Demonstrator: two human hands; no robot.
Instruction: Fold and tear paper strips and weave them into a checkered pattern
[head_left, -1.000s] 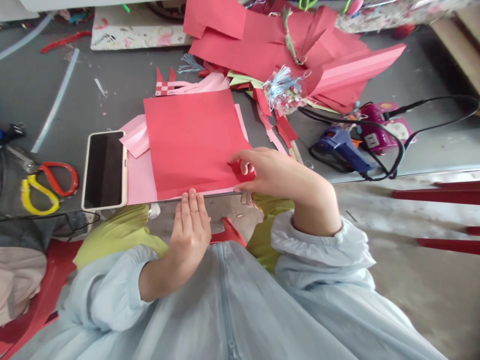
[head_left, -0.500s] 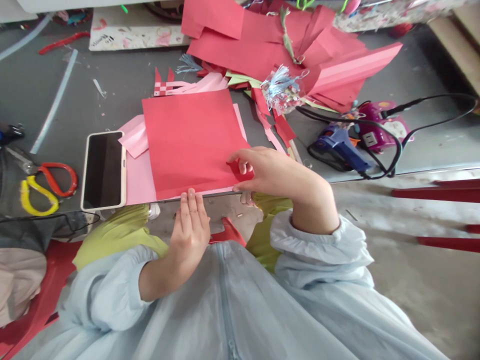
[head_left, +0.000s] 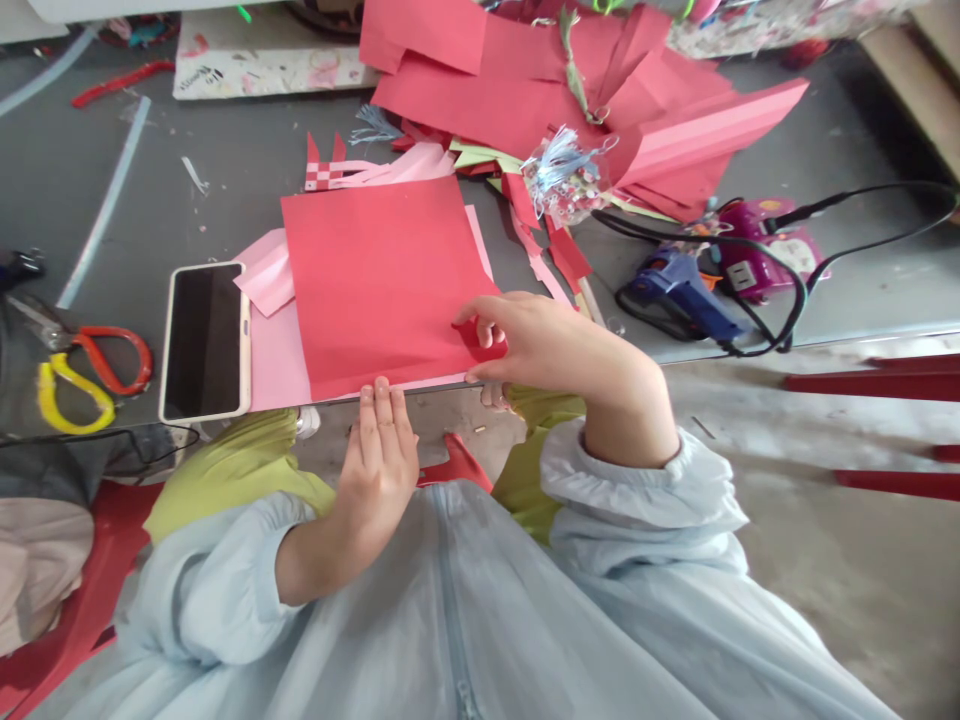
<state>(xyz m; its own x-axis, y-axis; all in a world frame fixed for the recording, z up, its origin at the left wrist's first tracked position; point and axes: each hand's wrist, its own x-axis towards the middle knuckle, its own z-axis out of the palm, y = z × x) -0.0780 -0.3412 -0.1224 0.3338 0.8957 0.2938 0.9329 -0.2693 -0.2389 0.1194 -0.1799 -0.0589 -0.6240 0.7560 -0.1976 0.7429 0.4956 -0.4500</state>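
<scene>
Little had visibly changed: the red sheet (head_left: 375, 270) lay over pink paper (head_left: 277, 360) at the desk's (head_left: 247, 140) near rim, apparently kept steady. The left hand (head_left: 379, 470), flat and gripping nothing, touched its six o'clock edge; the right hand (head_left: 551, 340) curled over its four o'clock corner, its grip unclear. A phone (head_left: 206, 340) lay between eight and nine o'clock.

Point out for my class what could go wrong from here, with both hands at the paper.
The red sheet lies over a pink sheet at the near edge, so the two might slip out of line if the left hand or right hand shifts.

The phone and scissors also lie close to that edge; a sweep of the left arm could knock either off.
</scene>
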